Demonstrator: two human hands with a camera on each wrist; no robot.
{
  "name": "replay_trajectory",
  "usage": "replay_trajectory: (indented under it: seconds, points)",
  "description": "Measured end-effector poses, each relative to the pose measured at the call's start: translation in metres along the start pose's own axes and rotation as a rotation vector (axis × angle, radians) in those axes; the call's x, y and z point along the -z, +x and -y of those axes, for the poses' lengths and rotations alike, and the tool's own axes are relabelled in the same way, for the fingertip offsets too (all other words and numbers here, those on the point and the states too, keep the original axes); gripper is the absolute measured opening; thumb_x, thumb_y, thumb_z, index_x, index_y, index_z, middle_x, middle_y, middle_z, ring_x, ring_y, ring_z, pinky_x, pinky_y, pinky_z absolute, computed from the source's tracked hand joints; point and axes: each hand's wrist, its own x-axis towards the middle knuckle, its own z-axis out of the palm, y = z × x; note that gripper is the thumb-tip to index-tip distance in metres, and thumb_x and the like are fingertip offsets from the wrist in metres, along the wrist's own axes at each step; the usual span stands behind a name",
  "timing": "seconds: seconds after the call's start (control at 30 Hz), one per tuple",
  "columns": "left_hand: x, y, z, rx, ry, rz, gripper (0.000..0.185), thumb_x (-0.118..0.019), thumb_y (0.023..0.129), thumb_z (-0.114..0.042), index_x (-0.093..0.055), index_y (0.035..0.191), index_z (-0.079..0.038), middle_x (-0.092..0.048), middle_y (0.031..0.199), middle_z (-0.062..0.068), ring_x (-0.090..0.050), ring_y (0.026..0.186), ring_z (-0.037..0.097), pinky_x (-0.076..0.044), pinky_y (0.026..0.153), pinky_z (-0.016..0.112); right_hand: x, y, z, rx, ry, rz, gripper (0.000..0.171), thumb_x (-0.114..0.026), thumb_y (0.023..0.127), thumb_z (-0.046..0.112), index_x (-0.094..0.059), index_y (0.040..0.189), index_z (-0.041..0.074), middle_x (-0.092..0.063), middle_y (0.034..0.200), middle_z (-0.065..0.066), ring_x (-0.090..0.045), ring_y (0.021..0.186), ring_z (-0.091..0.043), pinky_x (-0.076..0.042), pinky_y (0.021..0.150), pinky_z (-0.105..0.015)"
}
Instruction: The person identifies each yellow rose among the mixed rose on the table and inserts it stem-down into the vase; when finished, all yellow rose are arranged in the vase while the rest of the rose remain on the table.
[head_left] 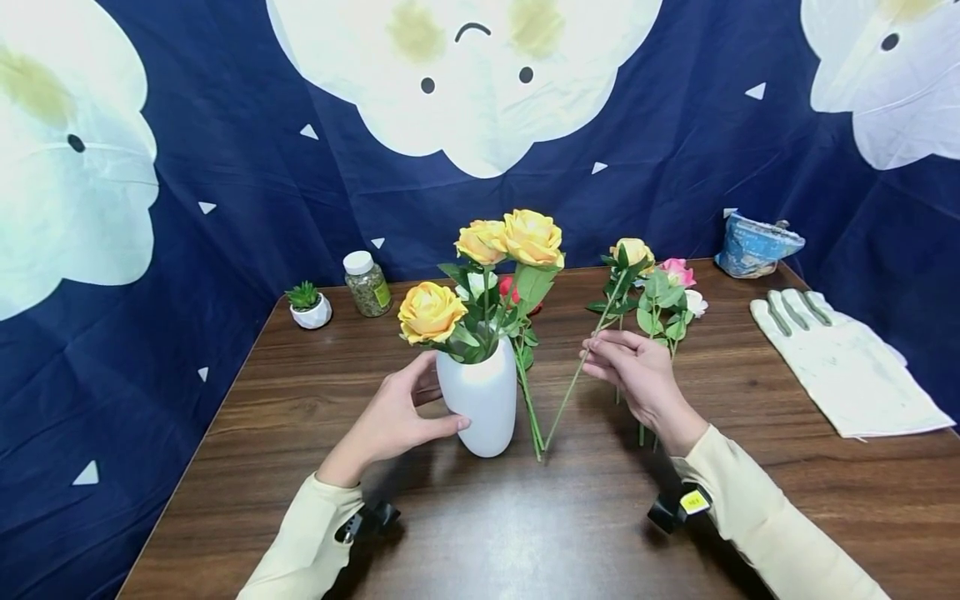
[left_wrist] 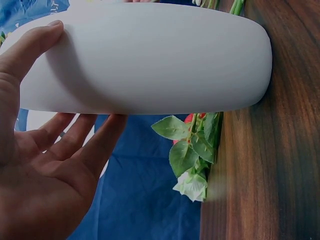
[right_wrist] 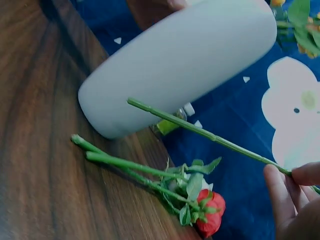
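A white vase (head_left: 480, 400) stands on the table, with several yellow roses (head_left: 432, 312) in its mouth. My left hand (head_left: 401, 417) grips the vase from the left, thumb on the near side and fingers behind it; the left wrist view shows this white vase (left_wrist: 160, 60) close up. To the right of the vase, my right hand (head_left: 637, 375) pinches the stem of a yellow rose (head_left: 632, 250) between thumb and fingertips. Its bloom points up and away, and the green stem (right_wrist: 200, 131) slants down toward the vase, its cut end overlapping the vase in the right wrist view.
Behind the vase lie a red rose (right_wrist: 211, 212) and a white flower (left_wrist: 191, 186). Pink flowers (head_left: 677, 272) lie beyond my right hand. At the back are a small potted succulent (head_left: 310, 310), a jar (head_left: 369, 287) and a blue bag (head_left: 753, 246). White gloves (head_left: 847, 367) lie at the right.
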Motion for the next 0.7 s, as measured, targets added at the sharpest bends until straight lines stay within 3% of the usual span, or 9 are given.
replay_trajectory:
  seconds: [0.37,0.7]
  points:
    - [0.0,0.0,0.0,-0.004,0.008,-0.001,0.07,-0.088,0.082,-0.016,-0.053,0.142,-0.004,-0.067,0.131,0.014,-0.067,0.12,0.031,-0.057,0.101,0.042,-0.01,-0.024,0.006,0.068,0.023,-0.073,0.013,-0.057,0.099,-0.013,-0.062,0.1,-0.001,-0.078,0.085,-0.001,-0.075,0.08,-0.011,-0.064,0.078,-0.028]
    - [0.0,0.001,-0.001,-0.01,0.0,-0.003,0.071,-0.088,0.081,-0.014,-0.053,0.142,-0.003,-0.067,0.132,0.016,-0.067,0.12,0.031,-0.057,0.101,0.04,-0.017,-0.037,0.013,0.138,0.11,-0.102,0.028,-0.055,0.098,-0.014,-0.068,0.09,0.01,-0.078,0.084,-0.002,-0.076,0.077,-0.012,-0.064,0.075,-0.027]
